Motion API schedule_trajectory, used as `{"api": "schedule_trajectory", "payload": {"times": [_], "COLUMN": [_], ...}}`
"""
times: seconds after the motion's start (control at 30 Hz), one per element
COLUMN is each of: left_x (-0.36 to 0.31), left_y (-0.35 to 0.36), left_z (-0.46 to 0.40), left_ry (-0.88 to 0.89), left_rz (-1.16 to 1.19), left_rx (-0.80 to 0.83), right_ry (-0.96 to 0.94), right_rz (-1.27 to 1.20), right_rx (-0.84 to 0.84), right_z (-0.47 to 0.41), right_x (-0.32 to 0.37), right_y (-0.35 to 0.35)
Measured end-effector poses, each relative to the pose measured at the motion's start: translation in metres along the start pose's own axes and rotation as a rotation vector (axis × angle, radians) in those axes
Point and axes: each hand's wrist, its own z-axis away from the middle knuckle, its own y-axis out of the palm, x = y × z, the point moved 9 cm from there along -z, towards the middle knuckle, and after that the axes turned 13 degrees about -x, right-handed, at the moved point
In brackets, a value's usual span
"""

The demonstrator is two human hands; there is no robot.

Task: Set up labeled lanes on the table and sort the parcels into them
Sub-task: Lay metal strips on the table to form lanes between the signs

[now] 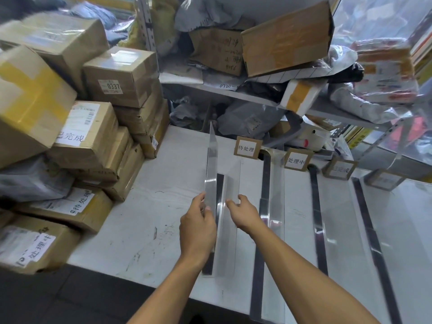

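A clear acrylic divider (213,164) stands upright over a black strip (216,220) on the white table (145,220). My left hand (198,228) grips its left face near the front. My right hand (244,212) touches its right side with fingers curled on the foot. Further right, another clear divider (275,190) stands on a black strip, and two more black strips (318,220) run alongside. Small cardboard label stands (246,147) with white labels sit at the far ends of the lanes. Brown cardboard parcels (86,134) are stacked at the left.
A metal shelf (233,91) behind the table is packed with grey mailer bags, boxes and a large tilted carton (287,38). More labeled boxes (35,244) lie at the lower left on the table's corner. The dark floor shows beyond the table's front edge.
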Motion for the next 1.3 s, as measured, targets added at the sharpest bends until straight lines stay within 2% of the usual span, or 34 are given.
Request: {"api": "schedule_trajectory", "payload": {"times": [0.37, 0.6, 0.73, 0.8, 0.9, 1.07, 1.2, 1.3], "left_x": [-0.039, -0.062, -0.079, -0.090, -0.115, -0.164, -0.202, -0.229], "left_y": [0.011, 0.024, 0.039, 0.049, 0.067, 0.112, 0.164, 0.217], "left_z": [0.000, 0.004, 0.013, 0.022, 0.043, 0.094, 0.147, 0.199], "left_ry": [0.123, 0.182, 0.225, 0.236, 0.285, 0.403, 0.428, 0.409], "left_rz": [0.033, 0.061, 0.077, 0.090, 0.105, 0.137, 0.195, 0.249], "left_rx": [0.007, 0.027, 0.069, 0.107, 0.143, 0.196, 0.283, 0.370], "right_ry": [0.060, -0.018, -0.147, -0.199, -0.164, -0.213, -0.243, -0.314], "right_rz": [0.103, -0.053, -0.281, -0.381, -0.447, -0.477, -0.502, -0.413], "right_rx": [-0.074, -0.267, -0.303, -0.240, -0.134, -0.182, -0.240, -0.330], "right_z": [-0.013, -0.013, -0.017, -0.018, -0.019, -0.024, -0.027, -0.031], "right_x": [-0.015, 0.003, 0.054, 0.077, 0.087, 0.069, 0.032, -0.005], "right_y": [-0.022, -0.055, -0.106, -0.131, -0.164, -0.237, -0.311, -0.382]}}
